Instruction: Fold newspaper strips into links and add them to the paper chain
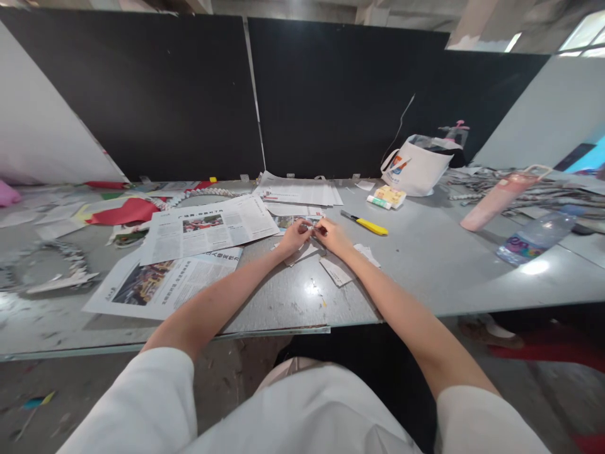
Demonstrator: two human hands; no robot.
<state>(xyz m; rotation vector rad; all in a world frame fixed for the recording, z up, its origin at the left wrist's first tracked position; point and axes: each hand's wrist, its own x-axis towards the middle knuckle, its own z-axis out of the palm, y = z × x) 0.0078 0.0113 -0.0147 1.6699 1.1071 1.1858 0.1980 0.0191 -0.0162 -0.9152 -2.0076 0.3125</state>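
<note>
Mid-frame, over grey table (435,265): left hand (295,237) and right hand (333,234) nearly touching, thumb and fingertips of each pinched together on a small paper piece (312,229), shape too small to tell. Just below, paper scraps (337,271). Right of centre, yellow cutter (367,224), dark end towards upper left; above it, glue stick (379,202). Left of frame, overlapping newspaper sheets (236,221). Upper right, white bag (418,170); far right, pink bottle (500,200).
</note>
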